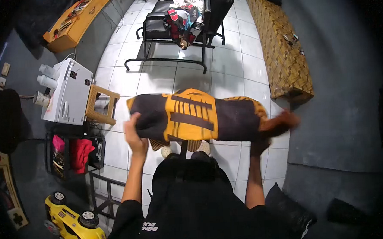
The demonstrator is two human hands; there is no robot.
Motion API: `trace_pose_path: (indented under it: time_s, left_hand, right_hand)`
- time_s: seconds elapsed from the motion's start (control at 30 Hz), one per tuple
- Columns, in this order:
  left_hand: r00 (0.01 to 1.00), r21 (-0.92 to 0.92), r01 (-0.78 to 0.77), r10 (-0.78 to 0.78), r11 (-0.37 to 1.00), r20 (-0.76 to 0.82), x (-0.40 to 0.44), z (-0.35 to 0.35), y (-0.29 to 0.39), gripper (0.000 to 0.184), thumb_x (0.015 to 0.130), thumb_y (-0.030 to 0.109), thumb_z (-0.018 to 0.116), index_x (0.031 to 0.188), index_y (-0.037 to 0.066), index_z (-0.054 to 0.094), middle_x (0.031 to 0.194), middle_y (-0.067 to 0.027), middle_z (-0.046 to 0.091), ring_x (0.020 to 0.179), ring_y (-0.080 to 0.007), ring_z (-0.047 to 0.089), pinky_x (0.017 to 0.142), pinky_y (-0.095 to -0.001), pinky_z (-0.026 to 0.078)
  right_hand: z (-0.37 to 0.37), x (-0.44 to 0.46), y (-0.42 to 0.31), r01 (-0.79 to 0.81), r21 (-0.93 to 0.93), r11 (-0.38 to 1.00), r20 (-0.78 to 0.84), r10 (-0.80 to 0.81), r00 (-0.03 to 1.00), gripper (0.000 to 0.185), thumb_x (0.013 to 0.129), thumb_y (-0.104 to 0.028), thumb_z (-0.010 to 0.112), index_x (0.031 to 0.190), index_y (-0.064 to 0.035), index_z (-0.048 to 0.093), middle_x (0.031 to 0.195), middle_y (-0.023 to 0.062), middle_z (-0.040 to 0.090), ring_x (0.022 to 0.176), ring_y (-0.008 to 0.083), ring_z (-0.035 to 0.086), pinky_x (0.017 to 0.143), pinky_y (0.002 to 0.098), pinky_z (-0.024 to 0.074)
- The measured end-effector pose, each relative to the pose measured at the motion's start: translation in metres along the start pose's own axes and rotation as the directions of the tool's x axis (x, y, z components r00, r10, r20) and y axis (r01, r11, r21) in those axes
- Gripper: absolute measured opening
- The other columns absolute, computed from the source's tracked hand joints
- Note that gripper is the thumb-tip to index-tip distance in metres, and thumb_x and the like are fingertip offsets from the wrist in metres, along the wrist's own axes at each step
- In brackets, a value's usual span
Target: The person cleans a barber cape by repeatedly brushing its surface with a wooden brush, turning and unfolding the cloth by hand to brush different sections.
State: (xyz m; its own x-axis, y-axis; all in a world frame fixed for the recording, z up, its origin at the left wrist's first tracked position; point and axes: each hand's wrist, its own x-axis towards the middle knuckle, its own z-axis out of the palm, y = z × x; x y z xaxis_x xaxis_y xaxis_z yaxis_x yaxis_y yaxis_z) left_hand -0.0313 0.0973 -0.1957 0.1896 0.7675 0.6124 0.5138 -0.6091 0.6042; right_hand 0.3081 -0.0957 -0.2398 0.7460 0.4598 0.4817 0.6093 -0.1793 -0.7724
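Observation:
A black and yellow-orange jersey (191, 115) with dark stripes across its middle is stretched sideways in front of my body. At its left end, my left hand (135, 132) grips the cloth, the thumb on top and other fingers hidden behind. My right hand (277, 126) is at the right end, smeared by motion, so its fingers cannot be made out. Striped orange and black cloth (160, 145) shows below the jersey's lower edge.
A black metal-framed chair (153, 27) with a pile of clothes (187, 19) stands ahead. To the left are a small white fridge (74, 92), a tan stool (101, 104), a black crate (75, 156) and a yellow toy car (72, 223). A woven-covered bench (282, 51) lines the right wall.

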Motion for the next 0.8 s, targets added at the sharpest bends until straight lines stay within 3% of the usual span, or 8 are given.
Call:
trace_pose_path:
  time_s: [0.1, 0.13, 0.2, 0.23, 0.33, 0.5, 0.63, 0.8]
  left_hand:
    - [0.746, 0.077, 0.189, -0.194, 0.979, 0.637, -0.097, 0.026, -0.068, 0.053, 0.067, -0.010, 0.043, 0.118, 0.003, 0.051, 0.111, -0.0182, 0.056, 0.107, -0.0338, 0.050, 0.087, -0.0410, 0.041]
    - [0.346, 0.357, 0.266, -0.434, 0.895, 0.832, -0.134, 0.028, -0.097, 0.052, 0.072, -0.005, 0.043, 0.122, 0.008, 0.049, 0.109, -0.0209, 0.057, 0.105, -0.0360, 0.052, 0.087, -0.0409, 0.042]
    - [0.034, 0.424, 0.060, -0.427, 0.903, 0.904, -0.214, 0.021, -0.154, 0.047, 0.074, 0.006, 0.047, 0.121, 0.014, 0.051, 0.102, -0.0228, 0.059, 0.093, -0.0393, 0.057, 0.081, -0.0439, 0.046]
    - [-0.304, 0.536, 0.015, -0.507, 0.844, 0.807, -0.220, 0.008, -0.153, 0.046, 0.074, 0.009, 0.048, 0.119, 0.014, 0.052, 0.100, -0.0236, 0.060, 0.089, -0.0399, 0.058, 0.080, -0.0450, 0.047]
    - [0.038, 0.501, 0.260, -0.527, 0.825, 0.849, -0.221, -0.027, -0.147, 0.039, 0.074, 0.011, 0.050, 0.112, 0.012, 0.056, 0.099, -0.0233, 0.060, 0.091, -0.0385, 0.058, 0.080, -0.0451, 0.047]
    - [0.201, 0.668, 0.222, -0.703, 0.711, 0.682, -0.159, -0.014, -0.141, 0.028, 0.074, 0.010, 0.049, 0.101, 0.009, 0.058, 0.089, -0.0250, 0.060, 0.086, -0.0414, 0.058, 0.076, -0.0478, 0.047]
    - [0.777, 0.280, 0.354, -0.448, 0.892, 0.442, -0.057, 0.003, -0.097, 0.034, 0.070, -0.004, 0.041, 0.096, 0.004, 0.060, 0.081, -0.0255, 0.059, 0.080, -0.0424, 0.058, 0.070, -0.0463, 0.047]
    - [0.974, -0.168, 0.226, -0.226, 0.960, 0.020, 0.060, -0.032, 0.016, 0.043, 0.063, -0.014, 0.036, 0.097, -0.001, 0.060, 0.096, -0.0137, 0.060, 0.090, -0.0242, 0.057, 0.082, -0.0300, 0.043]
  right_hand:
    - [0.015, -0.063, 0.034, 0.050, -0.396, 0.917, 0.513, 0.176, 0.840, 0.030, 0.077, -0.009, 0.053, 0.104, 0.0025, 0.057, 0.096, 0.0230, 0.060, 0.082, 0.0394, 0.058, 0.072, 0.0424, 0.0462]
    - [0.016, -0.092, 0.059, 0.047, -0.642, 0.765, 0.640, 0.501, 0.583, 0.032, 0.075, -0.011, 0.055, 0.104, 0.0027, 0.058, 0.103, 0.0232, 0.059, 0.091, 0.0388, 0.058, 0.077, 0.0448, 0.0466]
    - [-0.001, -0.144, 0.110, 0.146, -0.747, 0.649, 0.663, 0.713, 0.227, 0.033, 0.073, -0.016, 0.055, 0.102, -0.0012, 0.061, 0.096, 0.0250, 0.060, 0.091, 0.0376, 0.059, 0.079, 0.0438, 0.0470]
    - [-0.010, -0.146, 0.100, 0.187, -0.803, 0.566, 0.583, 0.811, 0.047, 0.032, 0.070, -0.016, 0.056, 0.099, -0.0026, 0.063, 0.092, 0.0258, 0.061, 0.091, 0.0368, 0.060, 0.080, 0.0430, 0.0475]
    - [-0.020, -0.155, 0.132, -0.089, -0.726, 0.682, 0.670, 0.731, 0.131, 0.026, 0.065, -0.012, 0.053, 0.085, 0.0004, 0.064, 0.087, 0.0261, 0.061, 0.084, 0.0374, 0.061, 0.074, 0.0430, 0.0478]
    - [-0.007, -0.118, 0.124, -0.140, -0.545, 0.826, 0.692, 0.538, 0.481, 0.023, 0.069, -0.011, 0.050, 0.084, 0.0031, 0.061, 0.084, 0.0261, 0.060, 0.082, 0.0414, 0.059, 0.068, 0.0451, 0.0450]
    - [0.017, -0.027, 0.086, -0.294, -0.248, 0.923, 0.464, 0.379, 0.800, 0.018, 0.073, -0.005, 0.048, 0.085, 0.0000, 0.061, 0.080, 0.0222, 0.060, 0.077, 0.0348, 0.059, 0.070, 0.0387, 0.0453]
    - [-0.010, 0.062, -0.056, 0.042, 0.140, 0.989, 0.051, -0.050, 0.997, 0.028, 0.081, -0.018, 0.057, 0.103, 0.0002, 0.057, 0.096, 0.0097, 0.060, 0.083, 0.0192, 0.057, 0.075, 0.0291, 0.0447]
